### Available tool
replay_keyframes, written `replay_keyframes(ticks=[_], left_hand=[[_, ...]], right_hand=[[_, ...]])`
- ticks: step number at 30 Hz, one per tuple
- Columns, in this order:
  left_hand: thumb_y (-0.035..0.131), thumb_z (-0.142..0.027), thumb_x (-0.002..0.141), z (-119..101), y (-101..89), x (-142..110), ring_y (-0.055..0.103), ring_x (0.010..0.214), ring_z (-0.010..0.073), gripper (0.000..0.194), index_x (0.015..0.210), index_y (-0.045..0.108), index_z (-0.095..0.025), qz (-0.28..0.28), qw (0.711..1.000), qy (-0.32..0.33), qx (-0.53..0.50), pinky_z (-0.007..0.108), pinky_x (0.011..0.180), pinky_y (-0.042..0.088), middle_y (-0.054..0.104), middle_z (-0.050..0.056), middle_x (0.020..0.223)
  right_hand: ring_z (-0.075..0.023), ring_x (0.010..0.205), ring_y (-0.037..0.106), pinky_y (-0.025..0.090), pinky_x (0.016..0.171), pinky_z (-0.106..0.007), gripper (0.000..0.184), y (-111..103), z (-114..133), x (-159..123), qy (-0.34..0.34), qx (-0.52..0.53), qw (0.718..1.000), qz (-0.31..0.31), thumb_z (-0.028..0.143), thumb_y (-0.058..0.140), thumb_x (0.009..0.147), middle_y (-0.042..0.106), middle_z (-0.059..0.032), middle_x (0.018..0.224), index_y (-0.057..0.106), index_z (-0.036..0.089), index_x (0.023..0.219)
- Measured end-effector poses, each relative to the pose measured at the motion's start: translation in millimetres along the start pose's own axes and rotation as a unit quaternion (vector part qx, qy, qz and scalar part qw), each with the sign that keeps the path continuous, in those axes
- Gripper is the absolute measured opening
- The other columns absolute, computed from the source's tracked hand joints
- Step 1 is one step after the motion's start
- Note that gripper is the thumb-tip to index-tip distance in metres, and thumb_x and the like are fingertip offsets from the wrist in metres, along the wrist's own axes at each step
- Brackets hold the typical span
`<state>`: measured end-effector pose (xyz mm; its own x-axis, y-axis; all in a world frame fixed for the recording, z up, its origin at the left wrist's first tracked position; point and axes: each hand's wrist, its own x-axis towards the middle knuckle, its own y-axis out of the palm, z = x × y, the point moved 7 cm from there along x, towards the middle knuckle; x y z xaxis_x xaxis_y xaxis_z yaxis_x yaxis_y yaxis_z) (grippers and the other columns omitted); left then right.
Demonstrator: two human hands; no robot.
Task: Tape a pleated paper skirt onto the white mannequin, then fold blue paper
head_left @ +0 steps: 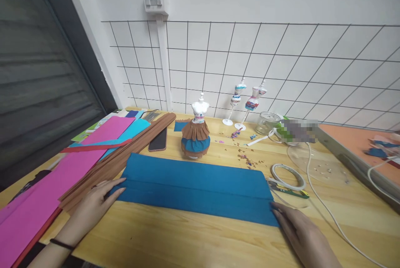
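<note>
A long strip of blue crepe paper [193, 184] lies across the front of the table, with a crease along its length. At its left end my left hand [98, 201] grips the edge between fingers and thumb. My right hand [301, 230] has closed on the lower right corner. Just behind the strip stands a small white dress form [200, 111] wearing a tiered skirt [195, 139] of brown and blue crepe paper.
Folded brown paper [125, 151], pink sheets [71, 168] and a phone [158, 139] lie left. Two small dress forms [239, 88] [256, 97] and a glass jar [268, 122] stand behind. At right are a tape roll [288, 176], a cutter [298, 193], paper scraps [246, 157] and a white cable [325, 207].
</note>
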<state>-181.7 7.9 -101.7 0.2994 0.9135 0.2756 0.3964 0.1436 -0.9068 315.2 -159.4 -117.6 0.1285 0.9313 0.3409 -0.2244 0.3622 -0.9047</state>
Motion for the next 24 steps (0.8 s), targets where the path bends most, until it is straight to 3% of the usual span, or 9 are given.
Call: replay_keyframes(ticks=[14,19,24], left_hand=[[0.04,-0.054,0.08,6.0,-1.6,-2.3,0.06,0.093,0.0212,0.046,0.104,0.061,-0.021,-0.001,1.0,0.002,0.014,0.029,0.081,0.047,0.067,0.005,0.095],[0.04,-0.053,0.08,12.3,3.7,-2.0,0.059,0.094,0.0206,0.045,0.105,0.059,-0.021,0.007,1.0,0.01,0.015,0.028,0.083,0.046,0.067,0.005,0.096],[0.038,-0.054,0.08,9.8,3.1,-2.2,0.058,0.096,0.0207,0.045,0.106,0.057,-0.022,0.002,1.0,0.009,0.027,0.031,0.086,0.045,0.066,0.002,0.101]], right_hand=[[-0.0236,0.081,0.065,0.052,0.075,-0.038,0.033,6.0,-5.2,-0.7,-0.012,-0.029,0.999,0.013,0.043,0.038,0.087,0.07,-0.0089,0.089,0.06,0.02,0.096],[-0.0236,0.084,0.065,0.051,0.077,-0.039,0.033,7.8,-8.4,-1.4,0.007,-0.041,0.999,0.027,0.044,0.038,0.087,0.069,-0.0086,0.093,0.059,0.021,0.099],[-0.0254,0.088,0.064,0.052,0.075,-0.039,0.034,1.2,-5.9,-1.8,0.042,-0.068,0.997,0.003,0.043,0.042,0.085,0.069,-0.0107,0.098,0.058,0.019,0.101]])
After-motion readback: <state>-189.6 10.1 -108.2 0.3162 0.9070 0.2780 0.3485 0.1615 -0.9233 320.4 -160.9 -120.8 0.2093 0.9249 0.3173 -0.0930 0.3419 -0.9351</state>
